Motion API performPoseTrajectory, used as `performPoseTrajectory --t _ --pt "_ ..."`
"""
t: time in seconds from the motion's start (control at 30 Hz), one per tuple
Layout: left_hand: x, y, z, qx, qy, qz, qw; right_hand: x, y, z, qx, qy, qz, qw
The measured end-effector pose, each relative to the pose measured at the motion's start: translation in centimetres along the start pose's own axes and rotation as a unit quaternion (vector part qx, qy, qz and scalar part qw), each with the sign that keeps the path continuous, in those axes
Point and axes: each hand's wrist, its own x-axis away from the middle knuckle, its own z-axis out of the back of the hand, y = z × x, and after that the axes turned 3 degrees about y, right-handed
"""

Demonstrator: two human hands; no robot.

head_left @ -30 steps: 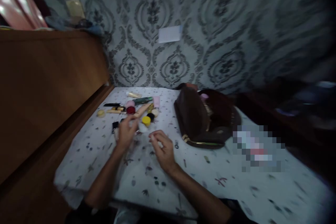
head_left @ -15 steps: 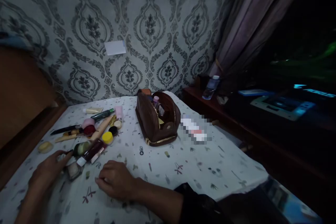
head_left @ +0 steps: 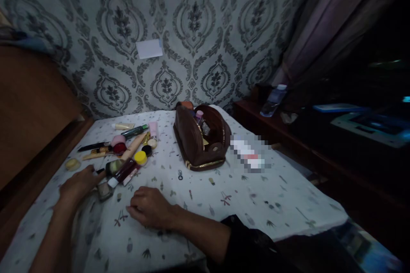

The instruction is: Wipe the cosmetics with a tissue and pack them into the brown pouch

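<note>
Has half-bent left hand (head_left: 78, 185) at a small bottle (head_left: 105, 192) left of the brown bag (head_left: 185, 135); holds right hand (head_left: 152, 208) loosely curled over printed cloth (head_left: 185, 185) front-left of it; cannot tell either's grip. Faces patterned wallpaper (head_left: 192, 38) behind it.

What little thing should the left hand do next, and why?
Perhaps the left hand should close around the small bottle and lift it. That bottle is right beside it, at the near edge of the cluster, so it looks easiest to reach. The right hand is curled farther from it. I can't tell whether the left hand is touching anything.
</note>
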Motion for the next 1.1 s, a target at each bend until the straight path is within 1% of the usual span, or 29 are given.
performPoseTrajectory --t 0.03,0.07,0.17,0.23,0.33,0.43,0.53,0.6,0.67,0.73,0.83,0.9,0.97,1.03,1.1 --pt "0.2 0.6 0.3 -0.058 -0.05 0.037 0.996 0.0 0.0 -0.1 -0.005 0.006 0.001 1.0" --pt "0.4 1.3 0.6 -0.091 -0.079 0.051 0.991 0.0 0.1 -0.1 -0.01 0.011 0.002 1.0" --pt "1.0 2.8 1.1 -0.115 -0.096 0.039 0.988 0.1 0.1 -0.3 -0.021 0.022 -0.002 1.0" --pt "1.5 3.2 1.0 -0.109 -0.083 0.045 0.99 0.1 0.1 -0.3 -0.026 0.022 -0.004 0.999" --pt "2.4 2.8 0.9 -0.079 -0.046 0.067 0.994 0.1 -0.1 -0.2 -0.025 0.014 -0.006 1.0" --pt "3.4 1.9 1.2 -0.015 0.004 0.07 0.997 0.1 0.0 -0.3 -0.026 0.009 -0.012 1.0" --pt "5.0 1.4 1.8 0.062 0.076 0.071 0.993 0.1 0.1 -0.4 -0.05 0.019 -0.036 0.998" --pt "6.4 1.5 2.0 0.121 0.131 0.034 0.983 0.2 -0.1 -0.2 -0.089 0.039 -0.067 0.993" --pt "7.8 2.1 1.9 0.172 0.163 -0.034 0.971 0.2 -0.3 0.2 -0.138 0.065 -0.104 0.983" --pt "9.0 3.2 1.4 0.212 0.169 -0.102 0.957 0.3 -0.5 0.7 -0.179 0.084 -0.128 0.972" --pt "10.2 5.7 0.2 0.257 0.155 -0.2 0.933 0.3 -0.4 1.0 -0.214 0.085 -0.134 0.964" --pt "10.6 7.4 -0.6 0.266 0.152 -0.254 0.917 0.4 -0.1 1.0 -0.232 0.096 -0.148 0.957" --pt "10.5 8.9 -1.3 0.266 0.167 -0.297 0.902 0.4 0.4 1.0 -0.248 0.131 -0.174 0.944" --pt "10.1 9.7 -2.1 0.267 0.184 -0.333 0.886 0.3 1.0 1.1 -0.258 0.168 -0.189 0.933" --pt "9.7 9.8 -3.0 0.275 0.195 -0.349 0.874 0.3 1.5 1.2 -0.265 0.179 -0.191 0.928"
